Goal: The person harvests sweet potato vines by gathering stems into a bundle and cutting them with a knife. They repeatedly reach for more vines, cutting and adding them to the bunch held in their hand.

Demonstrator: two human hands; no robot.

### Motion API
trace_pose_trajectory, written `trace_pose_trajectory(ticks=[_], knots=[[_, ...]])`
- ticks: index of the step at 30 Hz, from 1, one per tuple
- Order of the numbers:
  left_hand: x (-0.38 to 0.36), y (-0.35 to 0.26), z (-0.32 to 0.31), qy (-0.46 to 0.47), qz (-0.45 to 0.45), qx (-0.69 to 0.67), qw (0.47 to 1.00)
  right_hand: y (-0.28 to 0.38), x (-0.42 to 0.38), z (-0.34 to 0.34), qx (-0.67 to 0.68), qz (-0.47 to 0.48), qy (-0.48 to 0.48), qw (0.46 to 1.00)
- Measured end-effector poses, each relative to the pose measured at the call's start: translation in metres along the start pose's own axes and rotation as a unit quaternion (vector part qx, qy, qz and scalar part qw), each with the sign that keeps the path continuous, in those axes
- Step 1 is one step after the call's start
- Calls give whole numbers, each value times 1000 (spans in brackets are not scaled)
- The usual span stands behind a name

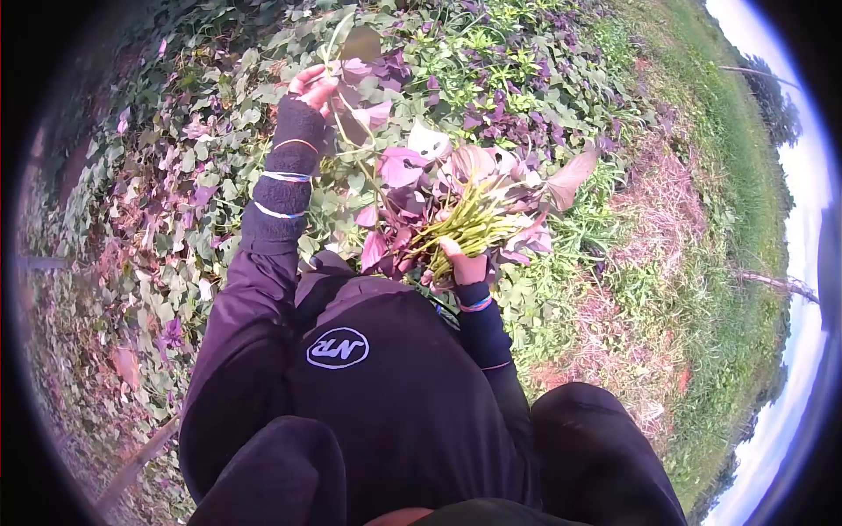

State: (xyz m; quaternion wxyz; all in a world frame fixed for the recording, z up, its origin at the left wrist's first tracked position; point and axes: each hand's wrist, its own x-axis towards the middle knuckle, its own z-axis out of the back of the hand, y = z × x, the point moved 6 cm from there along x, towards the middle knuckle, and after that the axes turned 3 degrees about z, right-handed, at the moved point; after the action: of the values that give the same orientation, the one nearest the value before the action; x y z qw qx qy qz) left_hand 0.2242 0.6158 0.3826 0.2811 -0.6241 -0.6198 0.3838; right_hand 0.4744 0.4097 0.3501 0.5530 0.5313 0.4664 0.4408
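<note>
My left hand (314, 88) is raised at the upper left, its fingers closed on a leafy vine stem (345, 123) with purplish leaves hanging from it. My right hand (467, 263) is wrapped round a thick bunch of cut green leaf stems (474, 217), thumb across them. Broad purple-pink leaves (402, 167) fan out from this bunch, which is held in front of my chest. Coloured rubber bands (285, 177) circle my left sleeve, and others (476, 304) sit at my right wrist. Some fingers of both hands are hidden by the leaves and stems.
Low vines with green and purple leaves (189, 140) cover the ground ahead and to the left. Dry reddish straw (658, 202) and a grass strip (745, 167) lie to the right. A thin stick (136, 465) shows at lower left. My knees (605, 438) are bent below.
</note>
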Motion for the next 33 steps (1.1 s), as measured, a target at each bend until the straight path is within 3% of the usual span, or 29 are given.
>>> trace_pose_trajectory(ticks=[2,3,4,6,7,9,11,12,14,16,20,21,22,24,25,28,30,33], knots=[[14,-59,-2,-3,-186,52,981,11,13,14,157,40,-20,987],[6,-82,-14,-28,-242,140,960,14,17,15,226,30,-18,973],[-9,-100,-27,-55,-296,226,927,24,20,13,266,50,-9,963],[-39,-101,-72,-16,-330,301,895,42,25,0,443,42,49,894],[-53,-88,-91,14,-391,341,855,44,28,-3,444,48,51,893],[-97,-58,-136,103,-432,423,790,48,35,-2,398,83,0,914],[-125,-17,-158,189,-350,423,814,54,34,-1,395,78,3,915],[-143,-13,-167,211,-407,443,771,57,33,-1,391,66,3,918],[-145,-3,-168,191,-434,401,784,74,30,-4,400,103,20,910],[-133,15,-162,216,-185,298,911,77,28,0,402,53,39,913],[-121,37,-156,223,-105,276,929,63,36,7,369,49,60,926],[-118,52,-153,257,-188,243,916,57,37,9,374,22,47,926],[-120,48,-154,241,-176,181,937,58,37,9,378,-5,33,925],[-116,64,-148,209,27,114,971,70,35,5,385,-6,55,921],[-116,70,-145,220,59,144,963,82,34,0,391,-11,77,917],[-113,74,-144,221,-46,214,950,96,35,-6,376,-15,121,918],[-110,76,-145,237,-71,212,946,110,42,-8,282,64,176,941],[-108,72,-150,241,-206,310,896,96,61,-1,267,106,173,942]])
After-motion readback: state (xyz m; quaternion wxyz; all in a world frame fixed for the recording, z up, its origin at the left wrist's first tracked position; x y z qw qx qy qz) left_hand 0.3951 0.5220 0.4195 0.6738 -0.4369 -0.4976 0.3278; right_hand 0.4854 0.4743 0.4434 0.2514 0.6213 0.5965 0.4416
